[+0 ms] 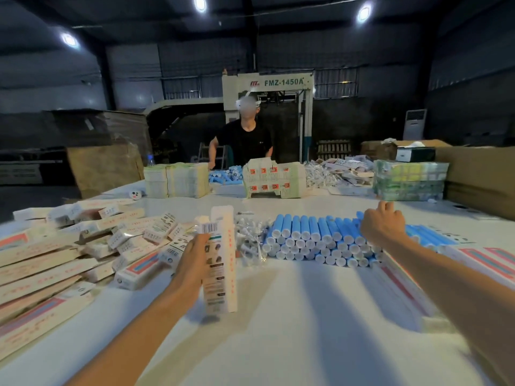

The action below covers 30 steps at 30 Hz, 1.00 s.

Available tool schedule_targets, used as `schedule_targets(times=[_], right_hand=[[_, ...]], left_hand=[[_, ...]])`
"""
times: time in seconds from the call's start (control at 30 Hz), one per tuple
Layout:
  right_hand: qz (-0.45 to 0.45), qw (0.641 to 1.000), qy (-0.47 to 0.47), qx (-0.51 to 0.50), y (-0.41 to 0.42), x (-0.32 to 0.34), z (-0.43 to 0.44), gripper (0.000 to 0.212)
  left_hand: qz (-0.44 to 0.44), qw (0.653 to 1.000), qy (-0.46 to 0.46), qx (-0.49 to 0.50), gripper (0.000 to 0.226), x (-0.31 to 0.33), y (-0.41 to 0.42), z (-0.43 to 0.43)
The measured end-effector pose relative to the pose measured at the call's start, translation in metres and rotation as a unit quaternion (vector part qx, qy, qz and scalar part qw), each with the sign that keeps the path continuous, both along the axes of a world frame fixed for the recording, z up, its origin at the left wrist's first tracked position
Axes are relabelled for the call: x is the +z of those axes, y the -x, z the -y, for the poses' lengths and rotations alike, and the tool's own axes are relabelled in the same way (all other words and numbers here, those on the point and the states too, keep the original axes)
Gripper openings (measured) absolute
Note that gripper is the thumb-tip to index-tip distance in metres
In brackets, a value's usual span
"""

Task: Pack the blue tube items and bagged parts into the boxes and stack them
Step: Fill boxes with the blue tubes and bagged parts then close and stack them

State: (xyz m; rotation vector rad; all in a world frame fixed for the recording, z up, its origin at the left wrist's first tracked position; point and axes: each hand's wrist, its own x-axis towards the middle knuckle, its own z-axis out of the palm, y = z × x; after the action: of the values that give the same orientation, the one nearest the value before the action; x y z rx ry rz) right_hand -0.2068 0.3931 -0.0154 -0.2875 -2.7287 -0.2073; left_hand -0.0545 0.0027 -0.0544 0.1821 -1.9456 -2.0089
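Box (220,263) held upright on the bench (278,330), our left hand (192,263) fingers gripping it; our right hand (383,222), fingers curled closed, over blue tubes (315,238).

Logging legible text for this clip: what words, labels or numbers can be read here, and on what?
"FMZ-1450A": on the machine behind the far worker, beside a red logo too blurred to read.
Barcode and print on the box held upright in the left hand: too small to read.
Red print on the packed boxes piled at left: blurred, unreadable.
Folded carton stacks at the far edge: print unreadable.
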Motion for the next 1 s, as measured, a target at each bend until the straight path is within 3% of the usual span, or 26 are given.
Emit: schedule_targets(times=[0.2,0.3,0.5,0.67,0.77,0.83,0.93,1.0], right_hand=[[-0.014,0.999,-0.044,-0.001,0.008,-0.008,0.011,0.032],[-0.021,0.999,-0.044,0.000,0.010,-0.010,0.012,0.033],[-0.023,0.999,-0.037,0.019,0.006,-0.011,0.022,0.029],[-0.036,0.999,-0.012,0.014,-0.004,-0.014,0.036,0.055],[-0.086,0.992,0.070,0.056,-0.016,-0.002,0.052,0.064],[-0.114,0.951,0.255,0.129,-0.030,0.011,0.064,0.060],[-0.105,0.815,0.522,0.228,-0.065,0.029,0.089,0.018],[-0.093,0.718,0.629,0.283,-0.089,0.040,0.110,0.022]], left_hand=[[-0.020,0.995,-0.045,-0.082,0.021,-0.027,0.008,-0.011],[-0.028,0.989,-0.067,-0.129,0.036,-0.031,0.006,-0.010],[-0.066,0.985,-0.091,-0.134,0.054,-0.025,0.006,-0.010],[-0.069,0.989,-0.041,-0.123,0.062,-0.022,0.001,-0.010],[-0.074,0.988,-0.034,-0.130,0.059,-0.021,-0.002,-0.010],[-0.084,0.986,-0.038,-0.137,0.057,-0.019,-0.004,-0.011],[-0.098,0.985,-0.027,-0.140,0.054,-0.017,-0.006,-0.013],[-0.107,0.983,-0.021,-0.150,0.055,-0.017,-0.005,-0.013]])
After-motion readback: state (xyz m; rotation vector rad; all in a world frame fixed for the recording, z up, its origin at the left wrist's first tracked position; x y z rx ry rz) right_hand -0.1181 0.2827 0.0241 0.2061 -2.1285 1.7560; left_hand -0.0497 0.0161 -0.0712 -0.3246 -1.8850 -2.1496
